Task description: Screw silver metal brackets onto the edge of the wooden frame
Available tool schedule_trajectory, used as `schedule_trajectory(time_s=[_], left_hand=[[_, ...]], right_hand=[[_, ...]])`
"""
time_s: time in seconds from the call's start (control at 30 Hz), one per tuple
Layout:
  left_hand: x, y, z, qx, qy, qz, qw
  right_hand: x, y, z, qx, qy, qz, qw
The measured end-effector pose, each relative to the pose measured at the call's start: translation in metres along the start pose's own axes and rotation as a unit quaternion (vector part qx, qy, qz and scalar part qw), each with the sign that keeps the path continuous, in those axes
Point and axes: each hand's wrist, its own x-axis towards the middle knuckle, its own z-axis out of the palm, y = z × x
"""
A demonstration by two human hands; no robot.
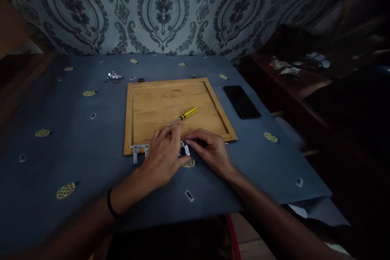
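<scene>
A framed wooden panel [170, 103] lies flat on the blue table. My left hand [164, 152] rests over its near edge, fingers bent, with the thumb beside a silver metal hinge [185, 149]. From the right, my right hand [211, 150] pinches at the top of that hinge with closed thumb and forefinger. Two more metal hinges, one of them [135, 153] at the near left corner and another [145, 149] partly under my left hand, sit along the near edge. A yellow and black screwdriver [189, 113] lies on the panel, its tip just beyond my left fingers.
On the right of the panel lies a black phone [242, 102]. Small metal parts [113, 76] sit at the back left, and a small dark object [141, 80] is behind the panel. The table [91, 138] meets a patterned cloth [164, 12] at the back.
</scene>
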Motion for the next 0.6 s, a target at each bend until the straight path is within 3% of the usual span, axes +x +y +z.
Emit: schedule_trajectory(time_s=[0.6], left_hand=[[0.0029, 0.0026, -0.0036, 0.02, -0.044, -0.015, 0.999]], right_hand=[[-0.0001, -0.0002, 0.0042, -0.049, 0.004, -0.086, 0.995]])
